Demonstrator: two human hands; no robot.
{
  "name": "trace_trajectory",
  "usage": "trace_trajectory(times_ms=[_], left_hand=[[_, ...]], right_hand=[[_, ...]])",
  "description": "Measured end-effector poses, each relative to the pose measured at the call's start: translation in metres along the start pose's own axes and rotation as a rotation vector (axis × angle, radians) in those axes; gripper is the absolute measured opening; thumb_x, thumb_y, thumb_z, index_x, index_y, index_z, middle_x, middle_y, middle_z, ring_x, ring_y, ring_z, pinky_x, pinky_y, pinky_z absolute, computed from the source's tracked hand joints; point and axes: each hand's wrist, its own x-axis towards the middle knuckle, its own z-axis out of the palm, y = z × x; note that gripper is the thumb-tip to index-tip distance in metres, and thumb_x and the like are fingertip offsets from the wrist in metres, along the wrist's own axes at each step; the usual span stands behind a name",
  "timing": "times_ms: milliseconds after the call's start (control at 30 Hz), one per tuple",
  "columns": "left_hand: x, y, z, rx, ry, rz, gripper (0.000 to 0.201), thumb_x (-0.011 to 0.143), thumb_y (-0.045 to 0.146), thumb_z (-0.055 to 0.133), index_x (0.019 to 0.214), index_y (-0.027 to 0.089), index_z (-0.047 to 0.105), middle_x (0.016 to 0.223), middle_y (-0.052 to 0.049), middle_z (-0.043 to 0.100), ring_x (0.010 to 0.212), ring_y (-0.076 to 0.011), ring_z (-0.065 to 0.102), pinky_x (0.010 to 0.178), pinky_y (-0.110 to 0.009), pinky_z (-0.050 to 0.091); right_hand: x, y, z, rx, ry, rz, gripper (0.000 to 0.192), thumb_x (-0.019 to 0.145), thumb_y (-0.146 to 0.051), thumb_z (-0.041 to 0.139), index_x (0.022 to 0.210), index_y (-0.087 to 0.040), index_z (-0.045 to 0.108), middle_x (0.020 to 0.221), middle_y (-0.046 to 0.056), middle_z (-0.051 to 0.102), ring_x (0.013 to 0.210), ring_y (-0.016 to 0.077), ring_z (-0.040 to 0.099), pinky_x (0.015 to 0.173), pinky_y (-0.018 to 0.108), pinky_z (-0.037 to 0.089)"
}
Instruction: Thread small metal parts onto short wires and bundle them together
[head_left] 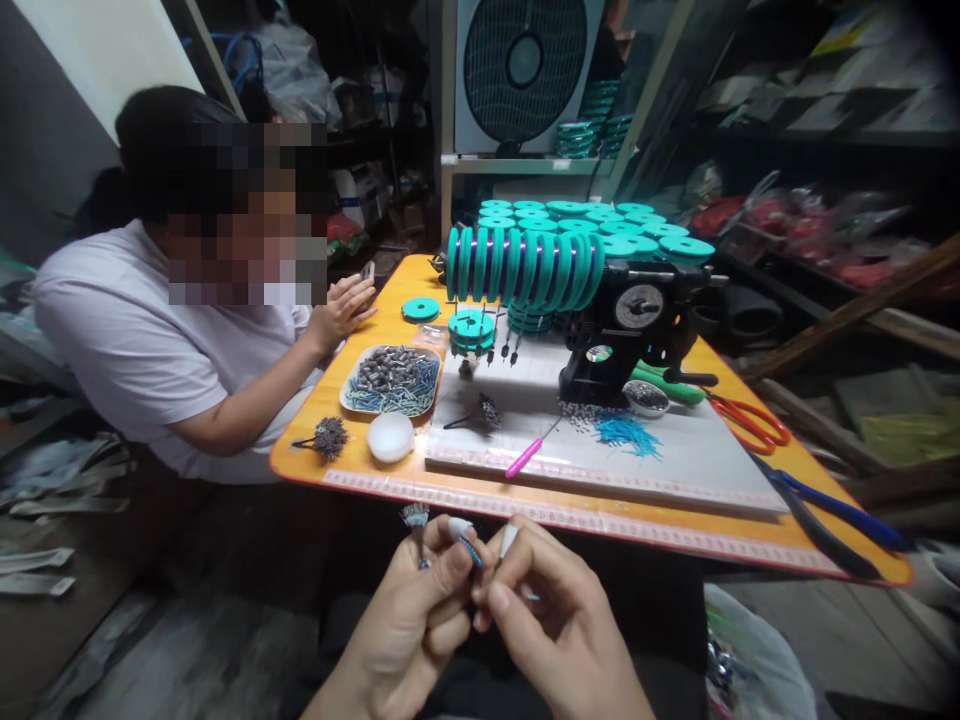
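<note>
My left hand [420, 600] is closed near the front table edge. It grips a bunch of small metal pieces [415, 516] that pokes up between the fingers, and a short dark-blue row of tiny pieces [471, 550] lies by its thumb. My right hand [551, 600] meets it with thumb and fingers pinched; whatever is between them is too small to make out. White covers sit on a fingertip of each hand. Just beyond, on a pale board [480, 450], lie a pink-handled hook tool [525, 457], blue thin sticks [628, 434] and small metal bits [589, 415].
A black hand-cranked winder [607, 350] carries teal spools [525, 265]; more spools [570, 215] stand behind. A tray of small parts [391, 380], white bowl [391, 438], orange-handled scissors [750, 425] and blue-handled pliers [840, 510] share the table. Another person [172, 330] sits at left.
</note>
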Motion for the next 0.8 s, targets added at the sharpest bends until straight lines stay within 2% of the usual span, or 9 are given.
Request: trace_trajectory(times_ms=[167,400,500,600,700,800], left_hand=[[-0.002,0.000,0.002,0.034,0.039,-0.008,0.050,0.052,0.036,0.096,0.074,0.014,0.057,0.057,0.004,0.057,0.047,-0.0026,0.050,0.046,-0.012,0.041],[-0.004,0.000,0.001,0.043,0.056,-0.002,0.047,0.054,0.034,0.096,0.076,0.015,0.059,0.063,0.003,0.060,0.053,-0.0052,0.056,0.051,-0.014,0.045],[-0.005,-0.001,0.001,0.071,0.027,0.020,0.041,0.059,0.033,0.094,0.076,0.015,0.061,0.064,0.003,0.060,0.054,-0.0049,0.057,0.052,-0.013,0.046],[-0.005,-0.001,-0.002,0.146,0.001,0.097,0.038,0.061,0.035,0.092,0.075,0.015,0.063,0.067,0.002,0.061,0.053,-0.0047,0.056,0.048,-0.012,0.042],[-0.004,0.000,-0.010,0.323,0.026,0.257,0.034,0.063,0.036,0.091,0.075,0.015,0.067,0.072,0.001,0.061,0.043,0.0016,0.039,0.039,-0.010,0.026],[-0.004,0.001,-0.017,0.508,0.058,0.434,0.024,0.067,0.032,0.088,0.072,0.017,0.070,0.081,0.001,0.059,0.049,0.0023,0.037,0.042,-0.010,0.025]], right_hand=[[0.001,-0.002,0.001,-0.008,0.019,-0.024,0.029,0.093,-0.025,0.053,0.068,-0.012,0.050,0.076,0.003,0.055,0.071,0.0060,0.054,0.064,0.015,0.043],[0.000,-0.001,0.000,0.000,0.004,0.013,0.030,0.095,-0.028,0.052,0.070,-0.012,0.050,0.079,0.004,0.056,0.075,0.0066,0.056,0.066,0.015,0.045],[0.000,0.000,0.000,0.006,0.003,0.008,0.032,0.095,-0.030,0.052,0.069,-0.012,0.049,0.079,0.004,0.057,0.075,0.0065,0.056,0.066,0.014,0.046],[-0.001,0.000,0.000,0.022,0.003,0.027,0.034,0.096,-0.032,0.053,0.069,-0.012,0.051,0.077,0.004,0.058,0.073,0.0063,0.058,0.066,0.014,0.047],[-0.002,-0.001,0.000,-0.034,0.057,0.029,0.032,0.097,-0.033,0.054,0.073,-0.012,0.058,0.077,0.004,0.059,0.070,0.0051,0.059,0.063,0.013,0.048],[-0.001,-0.002,-0.001,-0.234,0.177,-0.125,0.016,0.094,-0.023,0.060,0.083,-0.015,0.070,0.076,0.002,0.061,0.071,0.0036,0.061,0.062,0.009,0.048]])
